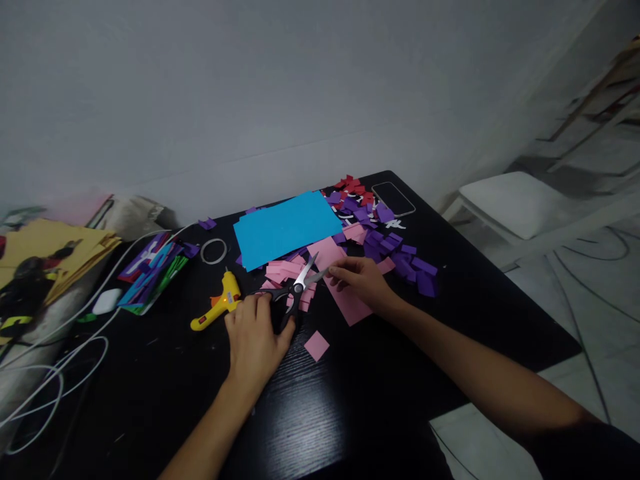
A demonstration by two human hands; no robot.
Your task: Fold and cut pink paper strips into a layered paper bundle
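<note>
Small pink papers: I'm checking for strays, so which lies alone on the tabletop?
The pink square nearest the camera; the other small pink pieces lie farther back, against other paper.

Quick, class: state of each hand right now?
Left hand: holding the open scissors.
Right hand: fingertips at one blade's tip; whether it grips anything cannot be told.

A yellow glue gun [231, 291] is placed on the black desk [375, 387] near a pale ring [203, 252], and white cables [63, 385] are looped at the left. A dark, pale-rimmed slab [393, 199] is laid near the far right corner; a white chair [517, 200] is seen beyond.
</note>
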